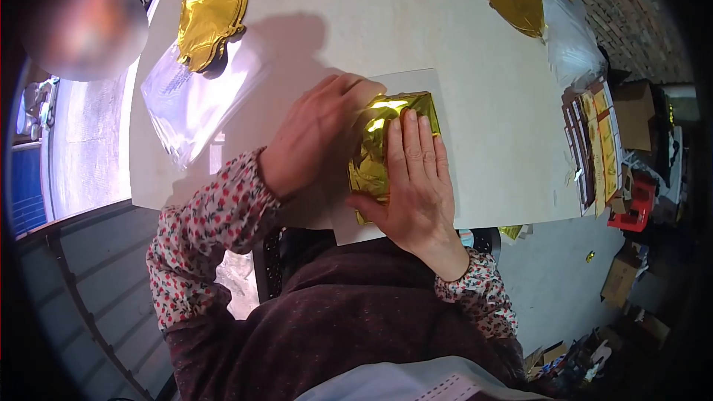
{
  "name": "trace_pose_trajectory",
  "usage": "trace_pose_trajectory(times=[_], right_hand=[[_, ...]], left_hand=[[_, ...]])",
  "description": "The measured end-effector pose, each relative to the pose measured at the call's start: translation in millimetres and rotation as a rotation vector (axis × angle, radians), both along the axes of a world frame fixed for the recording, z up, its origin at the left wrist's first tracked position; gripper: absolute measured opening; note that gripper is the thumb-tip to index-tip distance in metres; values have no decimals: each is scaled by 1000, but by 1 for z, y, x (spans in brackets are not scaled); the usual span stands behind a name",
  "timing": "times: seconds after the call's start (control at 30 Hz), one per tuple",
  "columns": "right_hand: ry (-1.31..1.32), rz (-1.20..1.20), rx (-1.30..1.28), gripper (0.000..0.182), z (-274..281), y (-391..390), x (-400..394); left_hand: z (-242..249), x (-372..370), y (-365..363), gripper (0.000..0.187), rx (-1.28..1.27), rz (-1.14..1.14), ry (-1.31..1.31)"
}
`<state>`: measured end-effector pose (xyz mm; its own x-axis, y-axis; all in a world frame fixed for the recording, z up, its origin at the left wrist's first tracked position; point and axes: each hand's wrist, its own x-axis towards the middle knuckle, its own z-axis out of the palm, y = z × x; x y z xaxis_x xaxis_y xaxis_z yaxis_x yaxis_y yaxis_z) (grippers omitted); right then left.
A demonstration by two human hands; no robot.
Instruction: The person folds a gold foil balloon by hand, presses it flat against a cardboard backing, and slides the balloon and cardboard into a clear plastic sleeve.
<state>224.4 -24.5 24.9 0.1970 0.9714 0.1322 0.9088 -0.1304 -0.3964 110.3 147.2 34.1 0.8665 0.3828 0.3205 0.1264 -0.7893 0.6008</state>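
Observation:
A folded gold foil piece (pixel 369 167) lies on a pale flat sheet (pixel 358 233) near the table's front edge. My right hand (pixel 419 186) rests flat on the foil, palm down, fingers stretched forward and thumb out to the left. At the foil's upper left is my left hand (pixel 319 130), bent over its edge; its fingertips are mostly hidden, so their grip cannot be made out.
More gold foil pieces (pixel 215 11) lie at the table's (pixel 505 171) back left, others (pixel 516 0) at the back right. Clear plastic bags (pixel 197 96) sit on the left. Cardboard pieces (pixel 600 145) stand at the right edge, beside a white plastic bag (pixel 570 37).

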Motion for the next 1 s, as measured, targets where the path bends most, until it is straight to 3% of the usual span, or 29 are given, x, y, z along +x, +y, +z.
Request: trace_pose_trajectory(times=[0.1,0.3,0.4,0.5,0.7,1.0], right_hand=[[33,9,48,107,-3,-1,1],[35,18,84,107,-4,-1,1],[33,16,92,107,-4,-1,0],[12,13,81,107,-3,0,0],[6,16,78,107,-5,-1,1],[15,19,84,107,-5,-1,1]], left_hand=[[-2,7,2,20,-5,28,3],[4,13,10,17,-123,10,26],[13,18,17,16,-269,69,176],[4,25,29,15,-149,-30,22],[26,37,54,20,-452,-116,460],[34,39,60,23,-554,-205,548]])
